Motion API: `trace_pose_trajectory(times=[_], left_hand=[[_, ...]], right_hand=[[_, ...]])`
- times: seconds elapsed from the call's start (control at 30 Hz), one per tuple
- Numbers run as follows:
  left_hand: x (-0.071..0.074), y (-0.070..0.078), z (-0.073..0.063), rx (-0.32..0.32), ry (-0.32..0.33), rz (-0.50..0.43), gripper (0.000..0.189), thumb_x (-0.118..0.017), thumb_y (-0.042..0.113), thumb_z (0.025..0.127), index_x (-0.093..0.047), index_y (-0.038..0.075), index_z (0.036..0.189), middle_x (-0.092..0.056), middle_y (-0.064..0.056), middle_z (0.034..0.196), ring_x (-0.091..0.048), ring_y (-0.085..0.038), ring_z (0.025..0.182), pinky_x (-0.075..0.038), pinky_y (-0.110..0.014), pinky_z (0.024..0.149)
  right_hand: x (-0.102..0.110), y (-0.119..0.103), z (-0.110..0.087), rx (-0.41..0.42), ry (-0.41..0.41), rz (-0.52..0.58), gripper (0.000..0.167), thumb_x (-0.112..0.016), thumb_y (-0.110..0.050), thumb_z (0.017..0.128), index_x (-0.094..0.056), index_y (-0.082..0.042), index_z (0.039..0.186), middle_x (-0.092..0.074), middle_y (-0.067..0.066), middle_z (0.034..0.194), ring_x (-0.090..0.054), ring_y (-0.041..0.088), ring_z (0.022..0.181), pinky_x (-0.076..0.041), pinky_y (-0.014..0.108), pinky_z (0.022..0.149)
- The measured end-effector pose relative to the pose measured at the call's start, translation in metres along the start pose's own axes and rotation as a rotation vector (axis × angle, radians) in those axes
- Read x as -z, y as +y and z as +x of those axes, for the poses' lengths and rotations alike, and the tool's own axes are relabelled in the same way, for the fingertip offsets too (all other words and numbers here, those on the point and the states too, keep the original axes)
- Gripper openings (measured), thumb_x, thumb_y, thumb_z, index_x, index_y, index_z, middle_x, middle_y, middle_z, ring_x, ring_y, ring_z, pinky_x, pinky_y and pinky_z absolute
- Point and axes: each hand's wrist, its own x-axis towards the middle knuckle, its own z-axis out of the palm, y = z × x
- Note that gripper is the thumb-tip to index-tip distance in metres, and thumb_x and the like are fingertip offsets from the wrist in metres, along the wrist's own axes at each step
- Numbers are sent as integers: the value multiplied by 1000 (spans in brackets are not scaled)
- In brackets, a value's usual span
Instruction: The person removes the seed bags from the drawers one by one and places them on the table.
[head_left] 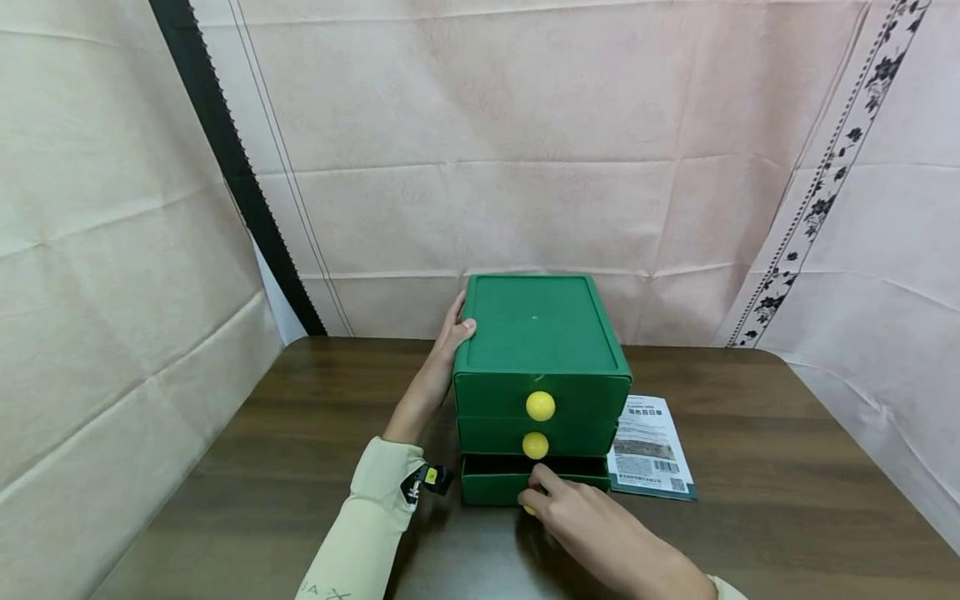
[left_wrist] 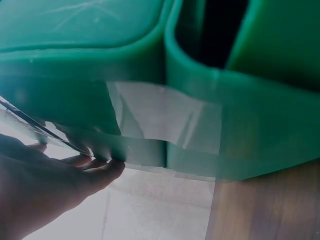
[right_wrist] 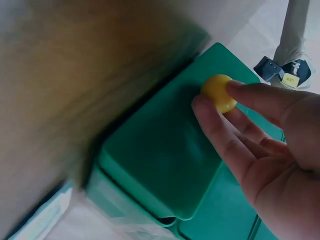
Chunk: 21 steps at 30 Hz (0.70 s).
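Note:
A green three-drawer box [head_left: 536, 325] with round yellow knobs stands on the table. Its bottom drawer [head_left: 495, 490] is pulled part of the way out, and the inside looks dark. My right hand [head_left: 592, 525] pinches that drawer's yellow knob [right_wrist: 218, 93] between thumb and fingers. Against the box's left side rests my left hand [head_left: 442, 354], its fingers extended along the wall; the left wrist view shows its fingertips touching the green side. The middle knob [head_left: 536, 445] and top knob [head_left: 540, 406] sit on closed drawers.
A printed packet [head_left: 651, 448] with a white label lies flat on the wooden table [head_left: 787, 467], right beside the box. Pale cloth [head_left: 525, 150] hangs behind and at both sides of the table.

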Motion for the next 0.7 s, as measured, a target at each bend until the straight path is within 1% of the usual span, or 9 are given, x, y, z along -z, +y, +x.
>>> trace_pose_trajectory(times=[0.1, 0.2, 0.33, 0.47, 0.63, 0.7], left_hand=[[-1, 0, 1, -6, -13, -4, 79, -39, 52, 102, -3, 33, 170, -6, -2, 176, -9, -29, 160, -13, -68, 123], [-1, 0, 2, -13, -23, -8, 79, -39, 52, 102, -3, 33, 170, -6, -2, 176, -9, -29, 160, -14, -68, 123], [0, -1, 0, -8, -8, -13, 79, -40, 52, 102, -5, 34, 170, -8, -1, 176, -10, -29, 160, -14, -68, 123], [2, -2, -1, 1, -3, -14, 78, -39, 52, 103, -4, 33, 170, -6, -1, 176, -8, -28, 161, -13, -68, 123], [3, -2, -1, -2, -9, -16, 78, -38, 51, 103, -3, 34, 170, -5, -2, 176, -7, -29, 161, -12, -69, 123], [2, -2, -1, -1, -10, -13, 78, -38, 51, 103, -3, 34, 170, -5, -3, 176, -8, -29, 161, -12, -69, 123]], right_hand=[[1, -3, 2, 8, 12, -46, 21, -77, 1, 92, -70, -13, 106, -55, -3, 103, -41, -4, 64, -38, 12, 55], [1, -5, 4, 9, 18, -80, 18, -79, -2, 92, -69, -13, 104, -56, -3, 103, -42, -3, 64, -38, 12, 55], [-3, -6, 6, 25, 40, -158, 18, -79, -3, 92, -70, -12, 105, -58, 0, 105, -47, -1, 66, -41, 12, 54], [-7, -5, 7, 41, 70, -247, 23, -80, 2, 90, -71, -11, 107, -60, 2, 108, -54, 2, 70, -43, 14, 54], [-12, -3, 8, 59, 117, -303, 28, -82, 4, 86, -71, -10, 108, -63, 4, 112, -63, 7, 80, -48, 15, 56], [-14, -1, 8, 73, 142, -328, 29, -84, 4, 84, -72, -10, 107, -64, 4, 112, -65, 8, 80, -47, 15, 54]])
